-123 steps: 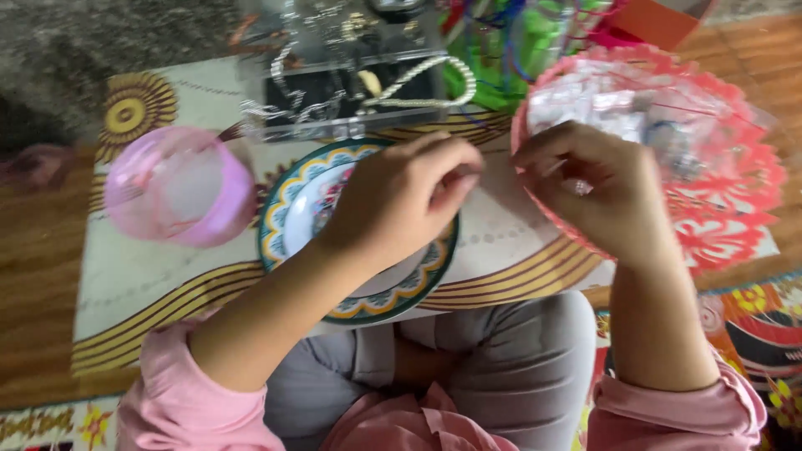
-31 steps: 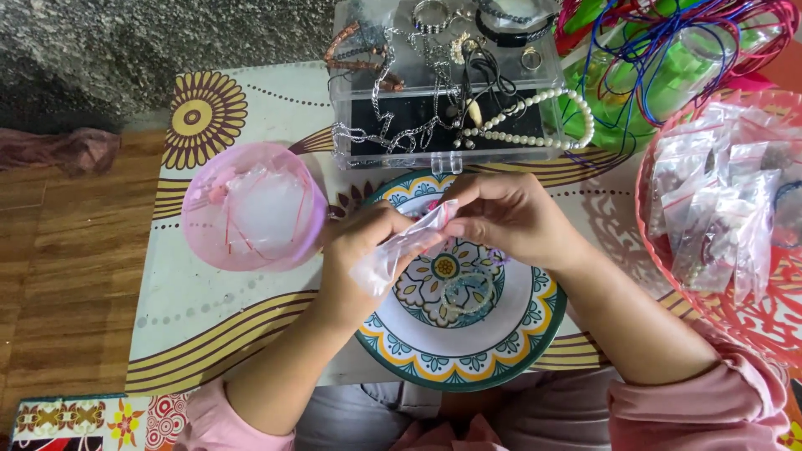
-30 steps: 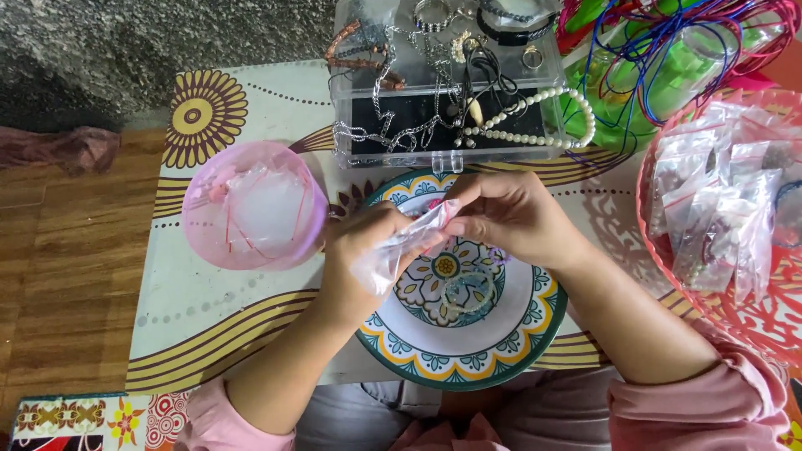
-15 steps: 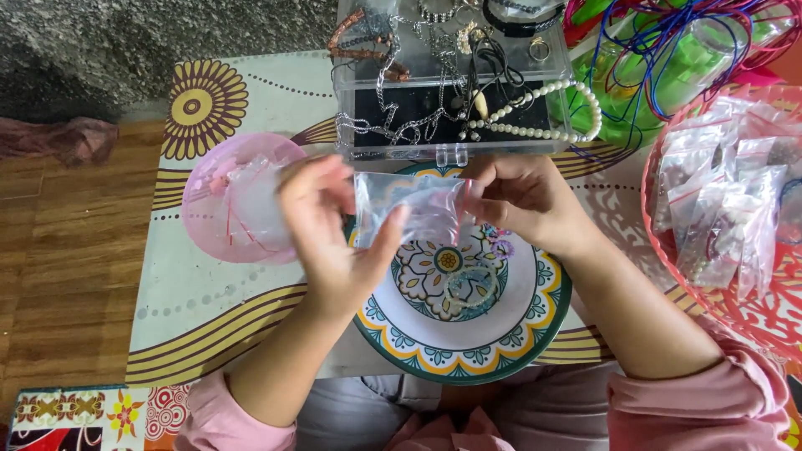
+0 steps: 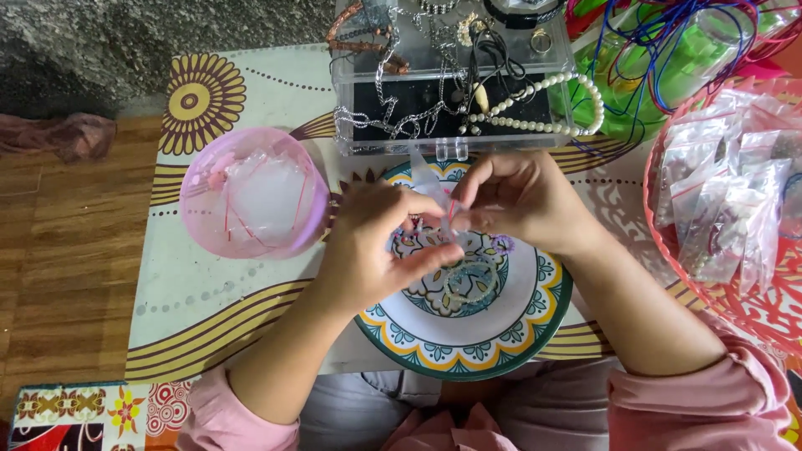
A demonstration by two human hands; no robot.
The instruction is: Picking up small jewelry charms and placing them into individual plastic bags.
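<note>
Both hands meet over the patterned plate, pinching a small clear plastic bag between them; a few small pieces, one a purple bead, lie on the plate just under the grip, so the bag looks part-handled, whether being emptied or filled I cannot tell. Left hand comes in palm-down, fingers curled shut on the bag's lower edge; right hand arches from the other side, thumb and forefinger closed on its upper part. Pink bowl holding bags sits left of the grip, jewellery box beyond it, and red basket of more bags to the right.
</note>
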